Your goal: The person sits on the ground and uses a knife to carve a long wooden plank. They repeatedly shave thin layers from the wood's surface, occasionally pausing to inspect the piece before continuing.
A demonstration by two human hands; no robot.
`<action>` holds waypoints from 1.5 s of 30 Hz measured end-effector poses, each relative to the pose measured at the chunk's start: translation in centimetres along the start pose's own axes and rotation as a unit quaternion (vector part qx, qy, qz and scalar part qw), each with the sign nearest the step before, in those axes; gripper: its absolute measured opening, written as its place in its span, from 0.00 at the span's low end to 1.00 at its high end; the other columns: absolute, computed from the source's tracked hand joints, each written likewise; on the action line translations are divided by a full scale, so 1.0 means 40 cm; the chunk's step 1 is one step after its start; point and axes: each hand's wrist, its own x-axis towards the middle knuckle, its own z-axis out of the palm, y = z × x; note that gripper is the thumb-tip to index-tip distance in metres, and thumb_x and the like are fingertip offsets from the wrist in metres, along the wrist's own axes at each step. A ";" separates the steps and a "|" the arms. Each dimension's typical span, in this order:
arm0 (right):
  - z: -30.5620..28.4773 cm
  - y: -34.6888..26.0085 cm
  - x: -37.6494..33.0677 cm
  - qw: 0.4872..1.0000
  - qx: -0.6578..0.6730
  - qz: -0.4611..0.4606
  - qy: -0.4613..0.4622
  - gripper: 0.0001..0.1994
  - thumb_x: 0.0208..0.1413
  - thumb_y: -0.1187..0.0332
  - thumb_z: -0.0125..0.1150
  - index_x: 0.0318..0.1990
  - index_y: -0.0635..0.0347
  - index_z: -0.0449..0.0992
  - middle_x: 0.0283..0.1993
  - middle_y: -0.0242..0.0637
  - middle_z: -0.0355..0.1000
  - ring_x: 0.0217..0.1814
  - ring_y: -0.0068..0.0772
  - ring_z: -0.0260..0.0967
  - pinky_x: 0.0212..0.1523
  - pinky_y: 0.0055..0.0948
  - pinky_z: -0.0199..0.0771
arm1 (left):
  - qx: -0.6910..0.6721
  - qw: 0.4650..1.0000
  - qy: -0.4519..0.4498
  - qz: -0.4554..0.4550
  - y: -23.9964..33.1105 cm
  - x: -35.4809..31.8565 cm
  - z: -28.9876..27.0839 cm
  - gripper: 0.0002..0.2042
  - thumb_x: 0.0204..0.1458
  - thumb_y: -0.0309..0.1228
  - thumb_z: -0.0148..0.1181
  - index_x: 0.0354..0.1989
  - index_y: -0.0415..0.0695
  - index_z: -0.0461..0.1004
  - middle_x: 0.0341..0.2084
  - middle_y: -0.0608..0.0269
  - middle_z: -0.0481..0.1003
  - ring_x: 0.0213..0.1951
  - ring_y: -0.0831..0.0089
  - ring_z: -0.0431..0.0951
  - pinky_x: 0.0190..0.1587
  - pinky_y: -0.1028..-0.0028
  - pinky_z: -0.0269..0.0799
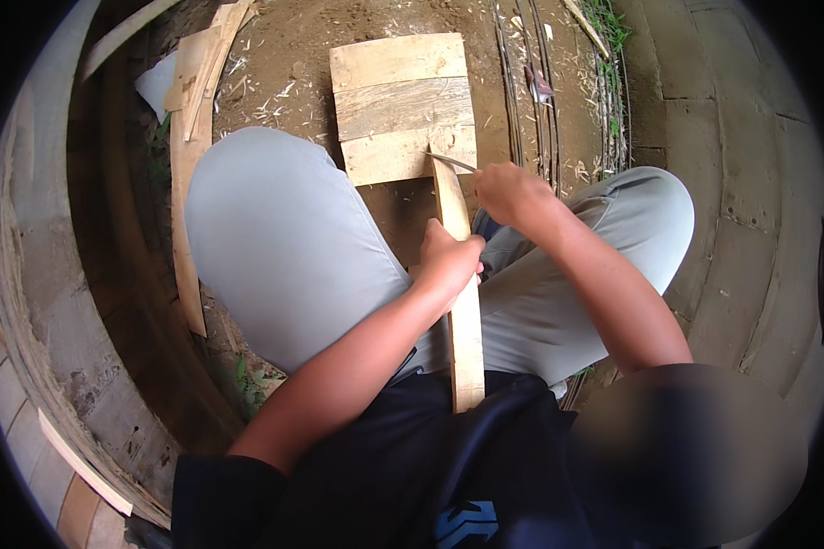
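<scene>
My left hand is wrapped round a long pale wooden strip about midway along it. The strip runs from my lap up to a low wooden stool, where its far end rests on the near plank. In my right hand is a knife, its handle hidden by my closed fingers. The thin dark knife blade lies across the strip close to its far end, touching or just above the wood.
Wood shavings are scattered over the bare soil. Several flat boards lie to the left, beyond my bent knee. Long thin dark rods run along the ground at the right, beside a paved strip. A low concrete ledge curves along the left.
</scene>
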 end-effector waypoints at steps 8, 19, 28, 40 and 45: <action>-0.021 0.036 -0.117 0.986 -0.081 -0.142 0.021 0.16 0.69 0.67 0.43 0.35 0.70 0.74 0.29 0.50 0.74 0.32 0.53 0.77 0.29 0.45 0.79 | -0.012 1.000 -0.001 0.007 -0.001 -0.005 -0.002 0.16 0.51 0.23 0.58 0.43 0.35 0.59 0.27 0.55 0.69 0.21 0.74 0.72 0.20 0.70 0.70; -0.026 -0.036 -0.148 1.000 -0.011 0.018 0.013 0.21 0.71 0.63 0.41 0.33 0.62 0.80 0.33 0.46 0.80 0.37 0.47 0.82 0.33 0.38 0.84 | -0.010 1.000 -0.002 0.010 -0.004 -0.002 0.004 0.18 0.51 0.22 0.56 0.47 0.32 0.57 0.31 0.50 0.71 0.22 0.71 0.74 0.19 0.69 0.70; 0.016 -0.063 -0.133 0.993 0.052 0.100 0.033 0.20 0.69 0.61 0.44 0.34 0.61 0.82 0.36 0.47 0.81 0.42 0.45 0.82 0.36 0.38 0.84 | 0.006 1.000 0.000 0.004 -0.018 0.016 0.007 0.19 0.51 0.23 0.59 0.47 0.31 0.58 0.34 0.46 0.72 0.24 0.68 0.76 0.19 0.67 0.72; -0.002 0.032 -0.089 0.998 -0.044 -0.053 -0.010 0.19 0.69 0.64 0.43 0.42 0.65 0.81 0.41 0.49 0.80 0.45 0.54 0.80 0.42 0.46 0.82 | 0.003 1.000 -0.001 0.006 0.003 -0.006 0.006 0.17 0.51 0.22 0.57 0.45 0.34 0.58 0.26 0.55 0.69 0.21 0.73 0.71 0.20 0.70 0.70; -0.047 0.006 -0.140 0.998 -0.047 -0.023 -0.021 0.20 0.70 0.63 0.41 0.38 0.63 0.81 0.43 0.47 0.80 0.43 0.49 0.81 0.40 0.41 0.83 | -0.002 1.000 0.003 0.003 -0.001 -0.006 0.005 0.16 0.52 0.22 0.57 0.45 0.34 0.58 0.27 0.55 0.69 0.22 0.73 0.72 0.20 0.70 0.70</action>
